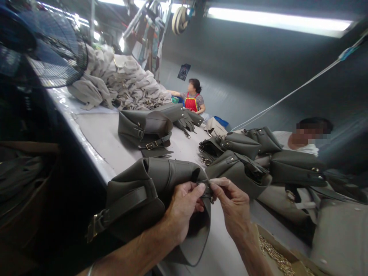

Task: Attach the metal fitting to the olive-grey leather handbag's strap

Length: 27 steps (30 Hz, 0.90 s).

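Nearest, at the desk's (94, 134) front edge, lies a matte olive-grey leather handbag (149, 191) with a soft rounded body, a flat strap and a brass buckle (93, 228); the left hand (184, 209) and right hand (234, 207) meet at its upper rim, each pinching a small metal fitting (207, 188) between thumb and fingertips. Just right of them an open cardboard box (283, 255) holds glinting gold chain. Farther on, similar grey bags (146, 130) crowd the smooth pale desk with bare strips between, then a crumpled heap of beige fabric (120, 80) beside a wire-caged fan (43, 46).
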{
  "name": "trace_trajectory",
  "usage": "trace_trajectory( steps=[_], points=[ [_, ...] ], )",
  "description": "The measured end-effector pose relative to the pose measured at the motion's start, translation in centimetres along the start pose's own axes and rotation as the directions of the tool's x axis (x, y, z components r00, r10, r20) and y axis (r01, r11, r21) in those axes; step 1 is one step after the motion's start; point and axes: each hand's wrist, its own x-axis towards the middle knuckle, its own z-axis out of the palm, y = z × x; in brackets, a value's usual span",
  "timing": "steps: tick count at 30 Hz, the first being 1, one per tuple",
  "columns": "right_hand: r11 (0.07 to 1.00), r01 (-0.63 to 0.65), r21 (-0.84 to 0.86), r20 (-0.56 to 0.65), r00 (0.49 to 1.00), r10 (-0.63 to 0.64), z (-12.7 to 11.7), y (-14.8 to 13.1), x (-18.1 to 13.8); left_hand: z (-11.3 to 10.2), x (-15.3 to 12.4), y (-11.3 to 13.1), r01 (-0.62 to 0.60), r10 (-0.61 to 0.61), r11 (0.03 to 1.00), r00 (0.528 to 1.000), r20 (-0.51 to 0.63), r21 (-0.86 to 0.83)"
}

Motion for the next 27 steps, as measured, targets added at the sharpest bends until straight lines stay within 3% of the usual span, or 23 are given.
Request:
trace_trajectory(
  steps=[11, 15, 22, 27],
  points=[
    [0.989, -0.113, 0.097, -0.161, 0.979, 0.128, 1.3, 1.0, -0.7, -0.3, -0.3, 0.6, 0.146, -0.102, 0.965, 0.975, 0.199, -0.216],
    [0.980, -0.112, 0.161, -0.174, 0.975, 0.140, 1.5, 1.2, -1.0, -0.4, -0.4, 0.6, 0.151, -0.107, 0.956, 0.978, 0.178, -0.253],
    [0.994, -0.061, 0.093, -0.176, 0.981, 0.076, 1.6, 0.6, -1.1, -0.9, -0.5, 0.1, 0.072, -0.030, 0.969, 0.983, 0.181, -0.234],
    [0.993, -0.060, 0.102, -0.181, 0.980, 0.078, 1.8, 0.0, -1.4, -0.8, -1.5, 0.5, 0.035, -0.024, 0.995, 0.994, 0.109, -0.096]
  ],
)
